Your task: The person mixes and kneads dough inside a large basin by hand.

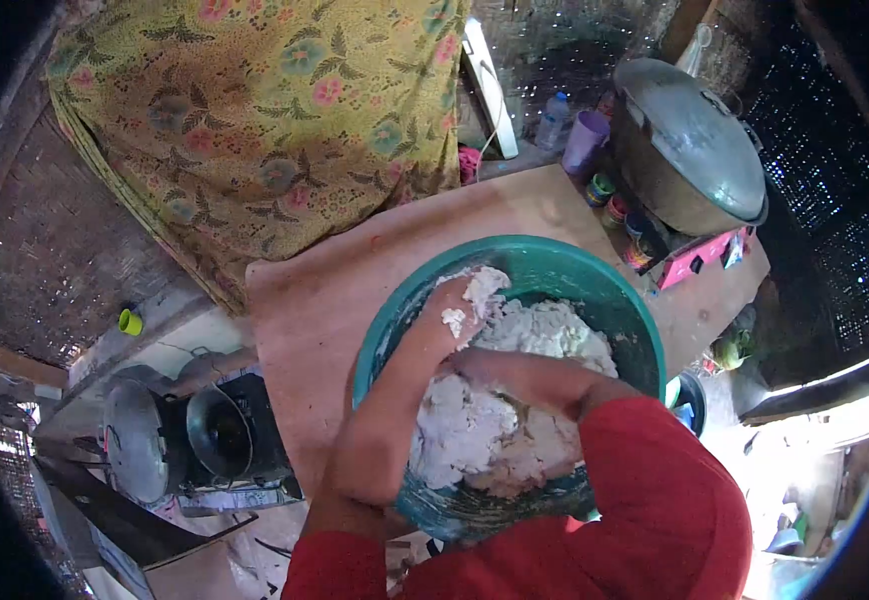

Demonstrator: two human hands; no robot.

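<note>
Bench (305,335): flat, light brown top, bare left of basin. Green basin (517,243) sits directly on it, upright. Board edge visible between basin and the stuff on the right; can't tell if it's one surface or two. On that right part: stand (693,262) with pink front, carrying the big lidded pot (660,165). Small colored cans (615,208) in a row beyond basin, just beside stand. Patterned cloth (285,120) meets bench edge beyond basin, to the left; contact unclear. Near edge partly hidden by arms.
</note>
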